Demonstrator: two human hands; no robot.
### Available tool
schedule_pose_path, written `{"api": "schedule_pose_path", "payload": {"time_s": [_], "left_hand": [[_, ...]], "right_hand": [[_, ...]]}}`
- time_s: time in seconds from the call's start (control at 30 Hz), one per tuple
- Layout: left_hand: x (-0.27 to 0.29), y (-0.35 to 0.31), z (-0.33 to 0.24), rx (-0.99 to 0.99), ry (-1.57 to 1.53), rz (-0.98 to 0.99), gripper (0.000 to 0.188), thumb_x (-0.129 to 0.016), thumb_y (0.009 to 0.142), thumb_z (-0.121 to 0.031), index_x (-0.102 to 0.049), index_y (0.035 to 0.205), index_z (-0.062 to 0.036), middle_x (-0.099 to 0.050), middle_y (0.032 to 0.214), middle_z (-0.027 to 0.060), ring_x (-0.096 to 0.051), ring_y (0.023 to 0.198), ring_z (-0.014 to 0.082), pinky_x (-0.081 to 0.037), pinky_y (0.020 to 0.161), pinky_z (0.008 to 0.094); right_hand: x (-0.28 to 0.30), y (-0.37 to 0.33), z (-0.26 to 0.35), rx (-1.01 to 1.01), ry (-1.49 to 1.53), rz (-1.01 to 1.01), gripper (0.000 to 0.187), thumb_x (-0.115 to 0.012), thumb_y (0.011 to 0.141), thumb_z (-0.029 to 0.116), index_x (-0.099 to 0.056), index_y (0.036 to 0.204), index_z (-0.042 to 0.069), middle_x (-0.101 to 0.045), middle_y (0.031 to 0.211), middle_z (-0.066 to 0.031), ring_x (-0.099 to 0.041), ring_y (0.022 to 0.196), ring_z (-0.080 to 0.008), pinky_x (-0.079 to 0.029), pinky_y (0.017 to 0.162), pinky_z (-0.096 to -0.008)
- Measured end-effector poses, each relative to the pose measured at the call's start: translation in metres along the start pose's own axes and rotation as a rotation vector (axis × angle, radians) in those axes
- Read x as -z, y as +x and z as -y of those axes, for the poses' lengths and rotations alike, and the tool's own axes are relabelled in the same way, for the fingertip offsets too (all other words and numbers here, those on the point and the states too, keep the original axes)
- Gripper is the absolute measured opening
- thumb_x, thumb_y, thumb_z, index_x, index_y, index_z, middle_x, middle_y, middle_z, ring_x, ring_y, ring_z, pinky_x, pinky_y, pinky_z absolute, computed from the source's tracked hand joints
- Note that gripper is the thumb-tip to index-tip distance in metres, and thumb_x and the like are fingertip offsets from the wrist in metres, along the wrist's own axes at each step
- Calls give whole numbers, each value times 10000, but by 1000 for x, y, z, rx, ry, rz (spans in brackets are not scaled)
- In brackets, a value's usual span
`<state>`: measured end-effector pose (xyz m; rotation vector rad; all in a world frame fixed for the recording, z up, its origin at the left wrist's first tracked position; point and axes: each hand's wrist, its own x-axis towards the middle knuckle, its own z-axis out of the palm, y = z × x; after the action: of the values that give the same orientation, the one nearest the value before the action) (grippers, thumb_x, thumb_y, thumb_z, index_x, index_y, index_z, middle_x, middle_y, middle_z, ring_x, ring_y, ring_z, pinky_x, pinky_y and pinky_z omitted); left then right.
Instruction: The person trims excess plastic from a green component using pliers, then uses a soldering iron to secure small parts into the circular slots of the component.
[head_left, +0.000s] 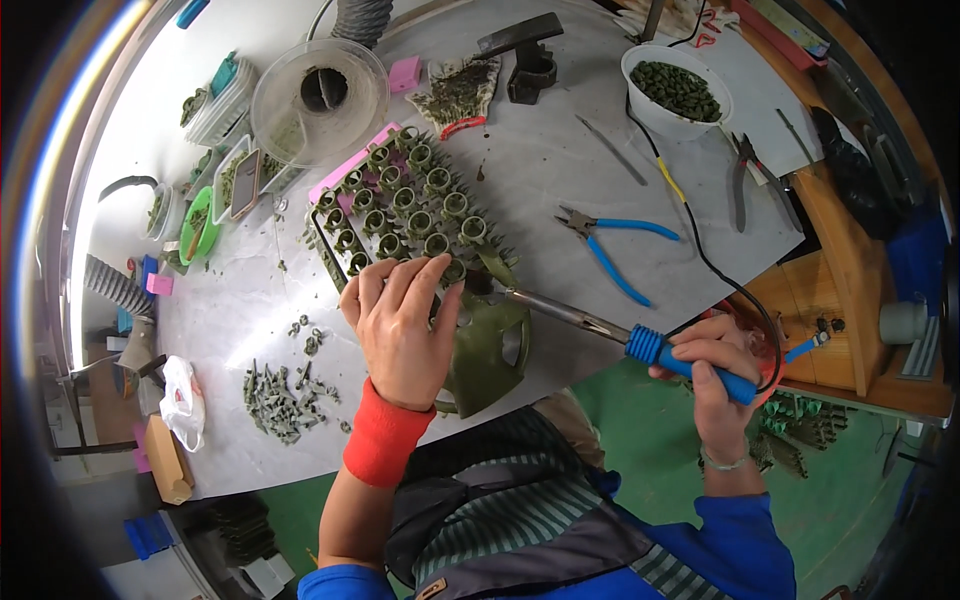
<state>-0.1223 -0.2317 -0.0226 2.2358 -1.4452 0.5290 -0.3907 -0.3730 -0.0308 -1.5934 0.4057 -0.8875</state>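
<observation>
Striped garment (505, 525), lower centre; right grip (718, 372) closed round soldering iron (643, 345); left grip (403, 338) half-curled at green ringed parts (404, 199), hold unclear; iron slip could scorch them.

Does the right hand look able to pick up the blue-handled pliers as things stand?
Probably not straight away: the right hand is wrapped around the iron, so it would likely need to put that down first. Otherwise the way seems free; nothing lies on the pliers.
</observation>
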Motion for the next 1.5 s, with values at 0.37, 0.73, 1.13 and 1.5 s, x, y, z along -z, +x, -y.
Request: {"api": "schedule_pose_path", "payload": {"time_s": [0.37,0.73,1.13,1.5], "left_hand": [[-6,-1,4,-14,-1,0,289,-748,779,-142,-702,1063,-118,-681,997,4,-570,1020,229,-350,959,376],[-10,0,4,-15,-1,8,276,-736,790,-154,-699,1060,-111,-677,1007,10,-571,1025,227,-348,961,380],[9,1,19,6,-204,15,294,-711,824,-125,-647,1107,-79,-656,1026,54,-576,1027,246,-415,933,385],[46,-82,201,465,93,440,238,-768,761,-160,-715,979,-82,-634,917,80,-586,871,236,-484,825,350]], "right_hand": [[-16,4,-16,47,10,28,130,-568,902,-1,-658,977,-57,-574,1027,-169,-686,837,-272,-605,762,-361],[-9,6,-12,82,-34,22,126,-585,873,10,-663,946,-57,-578,1008,-163,-682,802,-264,-609,734,-367],[28,-15,-5,58,-46,-83,213,-513,891,168,-601,884,-26,-529,942,-159,-564,670,-206,-566,498,-303],[31,-15,6,29,-43,-105,227,-514,941,189,-577,920,-28,-502,988,-154,-535,757,-190,-565,543,-292]]}}
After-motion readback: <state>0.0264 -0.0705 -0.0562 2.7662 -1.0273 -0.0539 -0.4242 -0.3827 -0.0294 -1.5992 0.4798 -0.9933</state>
